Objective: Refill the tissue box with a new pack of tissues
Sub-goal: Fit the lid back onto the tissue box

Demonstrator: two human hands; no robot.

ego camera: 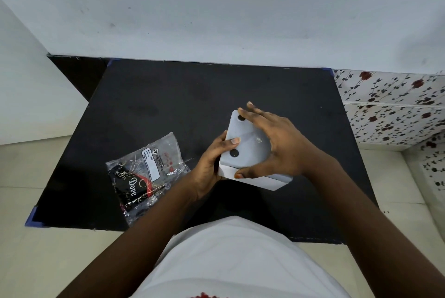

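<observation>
A white and grey tissue box (248, 148) is held above the black table (168, 95), tilted with its grey bottom panel and two black rubber feet facing me. My left hand (212, 162) grips its left side, thumb on the panel. My right hand (272, 143) lies over the panel's right part, fingers spread at the far edge and thumb at the near edge. A crinkled clear and black plastic tissue pack wrapper (147, 174) marked "Dove" lies flat on the table left of my hands. I cannot tell what is inside the box.
The table stands against a white wall (216, 8), with blue tape on its corners. A floral-patterned surface (395, 105) lies to the right. Pale floor tiles (48, 249) surround the table's near side.
</observation>
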